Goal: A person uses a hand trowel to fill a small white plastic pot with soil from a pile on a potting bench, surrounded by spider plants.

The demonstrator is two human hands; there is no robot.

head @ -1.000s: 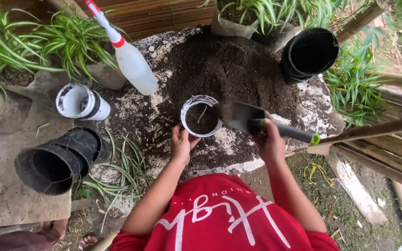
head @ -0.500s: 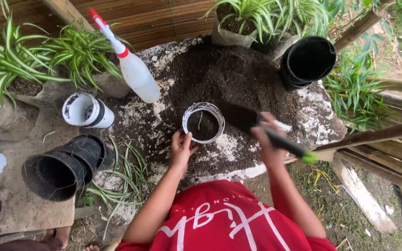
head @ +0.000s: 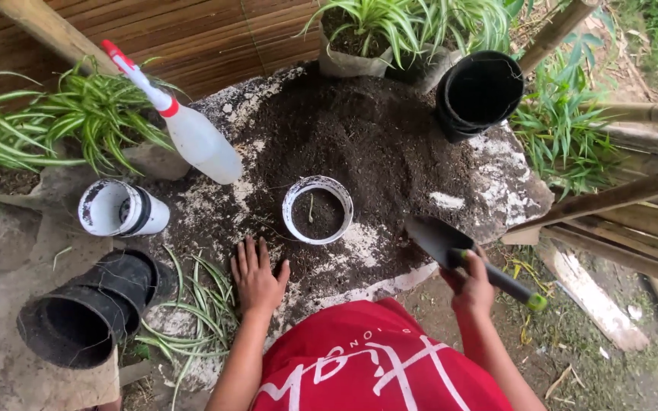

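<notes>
A small white pot (head: 317, 209) partly filled with dark soil stands upright on the stone slab (head: 512, 202), with a thin green shoot in it. My left hand (head: 257, 278) rests flat and open on the slab, just below and left of the pot. My right hand (head: 472, 285) is closed on the green handle of a black hand trowel (head: 439, 240), whose blade points up-left near the slab's front right edge. A heap of dark soil (head: 359, 137) lies behind the pot.
A white spray bottle (head: 192, 133) with a red tip lies at the back left. An empty white pot (head: 116, 209) lies on its side at left. Stacked black pots (head: 85, 316) lie lower left, another black stack (head: 477, 91) at back right. Leafy plants and bamboo poles ring the slab.
My left hand let go of the white pot and moved down-left onto the slab. My right hand drew the trowel away from the pot, down and to the right.
</notes>
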